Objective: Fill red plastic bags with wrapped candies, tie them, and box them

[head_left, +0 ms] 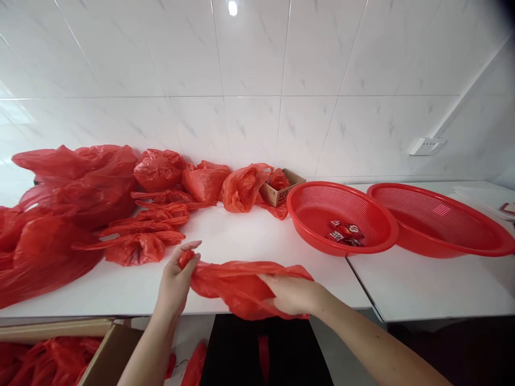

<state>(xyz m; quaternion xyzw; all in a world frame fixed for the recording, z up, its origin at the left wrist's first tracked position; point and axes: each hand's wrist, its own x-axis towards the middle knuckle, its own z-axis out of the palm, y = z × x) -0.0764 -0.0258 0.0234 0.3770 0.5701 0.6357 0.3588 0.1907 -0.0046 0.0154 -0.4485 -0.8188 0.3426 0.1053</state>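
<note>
My left hand is closed on the gathered left end of a red plastic bag, with thumb and fingers curled round it. The bag stretches sideways over the table's front edge. My right hand is among the folds at the bag's right end, its thumb and fingers on the thin plastic; some fingertips are hidden. Behind my left hand lie several knotted red bags. Beyond my right hand, a red plastic basket holds several small printed packets.
Filled red bags line the wall on the left. A small cardboard box with red plastic stands beside the basket. Another red basket sits at right, past a table seam. Below left, a large carton holds red bags.
</note>
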